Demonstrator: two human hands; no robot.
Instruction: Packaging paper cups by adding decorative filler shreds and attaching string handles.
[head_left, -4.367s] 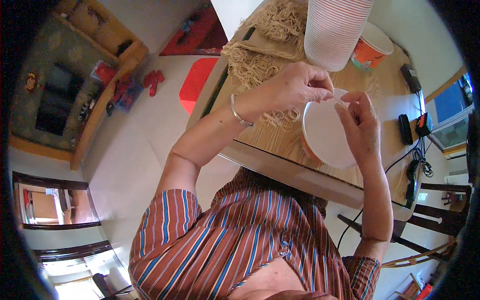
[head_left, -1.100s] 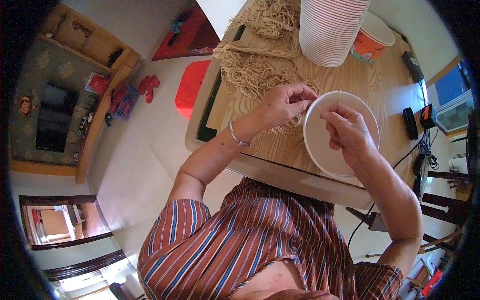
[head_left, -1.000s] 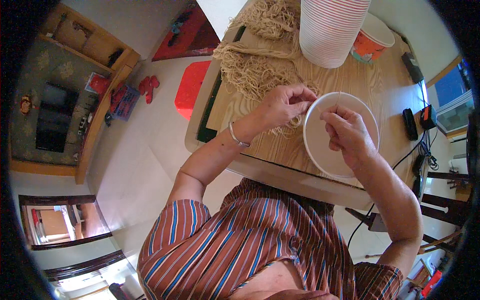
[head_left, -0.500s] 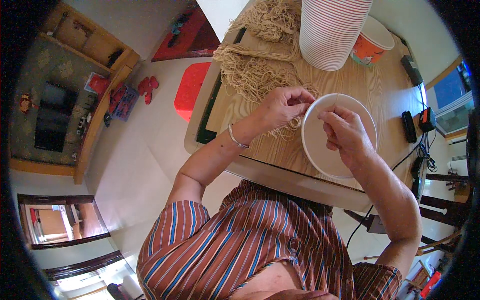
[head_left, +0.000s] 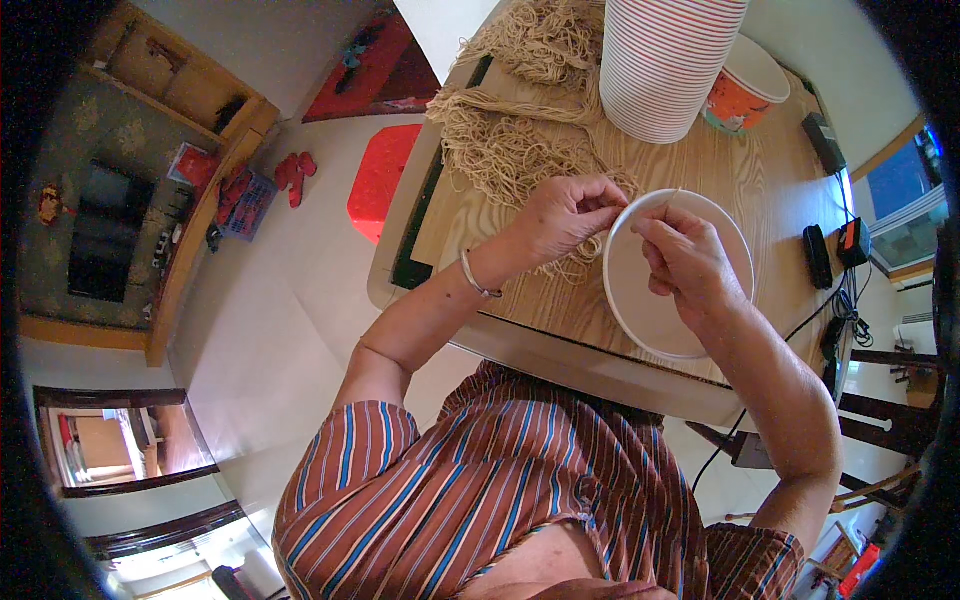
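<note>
A white paper bucket (head_left: 630,310) lies tilted on the table, its round mouth facing me. My left hand (head_left: 575,215), with a silver bangle on the wrist, is closed in a pinch at the bucket's left rim; what its fingertips hold is too small to make out. Over the bucket's mouth, my right hand (head_left: 692,262) is closed, thumb against the curled fingers. A thin tan string shows by its knuckles, near the upper rim. Beyond my left hand lies a loose heap of tan string (head_left: 510,150), a few strands trailing close to the bucket.
A tall stack of white paper buckets (head_left: 660,75) stands at the back, beside a red-orange printed bucket (head_left: 745,90). Black adapters (head_left: 818,255) and cables lie along the table's right edge. A red stool (head_left: 383,180) stands left of the wooden table (head_left: 500,325).
My right hand has shifted very slightly left, and less of the string shows above it. My left hand stays pinched at the rim.
</note>
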